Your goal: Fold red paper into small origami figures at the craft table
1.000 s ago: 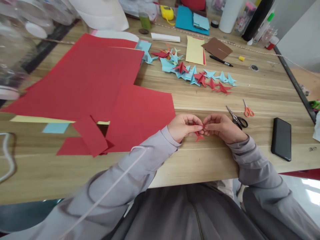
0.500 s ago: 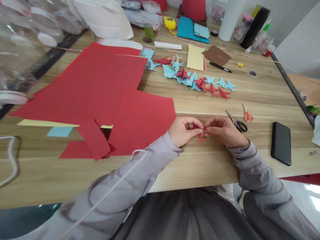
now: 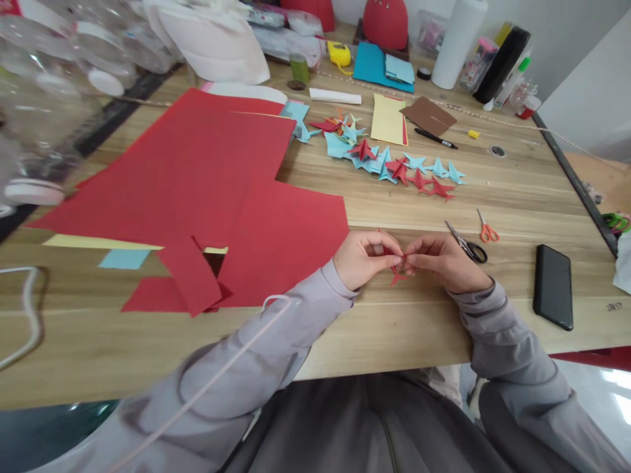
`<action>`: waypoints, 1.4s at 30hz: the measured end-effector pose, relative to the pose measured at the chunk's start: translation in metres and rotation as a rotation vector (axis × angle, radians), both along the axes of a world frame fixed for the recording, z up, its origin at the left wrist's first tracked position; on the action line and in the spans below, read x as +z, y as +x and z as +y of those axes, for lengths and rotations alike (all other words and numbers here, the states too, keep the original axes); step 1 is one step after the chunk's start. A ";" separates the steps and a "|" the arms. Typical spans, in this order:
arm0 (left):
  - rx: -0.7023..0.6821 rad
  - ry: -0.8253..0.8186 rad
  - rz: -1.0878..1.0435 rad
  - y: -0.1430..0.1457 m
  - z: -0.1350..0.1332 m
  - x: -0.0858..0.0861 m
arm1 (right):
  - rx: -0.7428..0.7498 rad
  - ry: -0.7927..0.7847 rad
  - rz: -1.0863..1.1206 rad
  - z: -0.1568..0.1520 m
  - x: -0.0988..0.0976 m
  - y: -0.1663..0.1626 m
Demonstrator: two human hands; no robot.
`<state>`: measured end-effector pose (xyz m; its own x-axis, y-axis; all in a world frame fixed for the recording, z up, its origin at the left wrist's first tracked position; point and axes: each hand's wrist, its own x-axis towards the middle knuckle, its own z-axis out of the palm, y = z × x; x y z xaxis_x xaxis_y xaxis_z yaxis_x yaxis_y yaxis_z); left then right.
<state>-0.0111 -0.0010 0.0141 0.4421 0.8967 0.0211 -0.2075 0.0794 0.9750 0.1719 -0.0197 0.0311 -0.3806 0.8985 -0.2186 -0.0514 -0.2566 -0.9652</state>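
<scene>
Between the fingertips of both hands is a small folded red paper piece [image 3: 397, 278], its pointed end hanging below the fingers. My left hand [image 3: 365, 259] pinches it from the left. From the right, my right hand [image 3: 440, 259] pinches the same piece, and the fingertips of the two hands meet. Much of the paper is hidden behind the fingers. Just beyond my right hand lie black-handled scissors [image 3: 474, 251] and small orange-handled scissors [image 3: 487, 231]. Large red paper sheets [image 3: 288, 243] reach up to my left hand.
Folded red and blue paper figures [image 3: 384, 163] lie in a cluster farther back. Yellow paper [image 3: 387, 119], brown paper [image 3: 428, 118] and a black pen [image 3: 436, 138] are near them. A black phone [image 3: 553, 286] rests at the right. Plastic bottles [image 3: 46, 151] crowd the left edge.
The view has shifted slightly, so the table's things appear a little lower and to the right. Both hands keep their pinch on the red paper.
</scene>
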 end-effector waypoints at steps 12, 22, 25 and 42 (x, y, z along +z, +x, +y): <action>-0.048 -0.051 0.000 0.001 -0.001 -0.001 | 0.015 0.045 -0.087 0.001 0.000 0.000; -0.054 -0.090 -0.024 0.003 -0.002 -0.001 | -0.051 0.119 -0.151 -0.001 -0.008 -0.001; -0.013 -0.102 -0.018 0.002 -0.001 0.001 | -0.022 0.100 -0.095 0.000 -0.006 -0.001; 0.188 -0.021 0.047 0.004 0.001 -0.003 | -0.145 0.140 -0.155 -0.001 0.000 -0.007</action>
<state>-0.0073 -0.0004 0.0113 0.2665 0.9637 -0.0155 -0.1752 0.0643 0.9824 0.1650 -0.0211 0.0314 -0.2176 0.9669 -0.1335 0.0732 -0.1202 -0.9900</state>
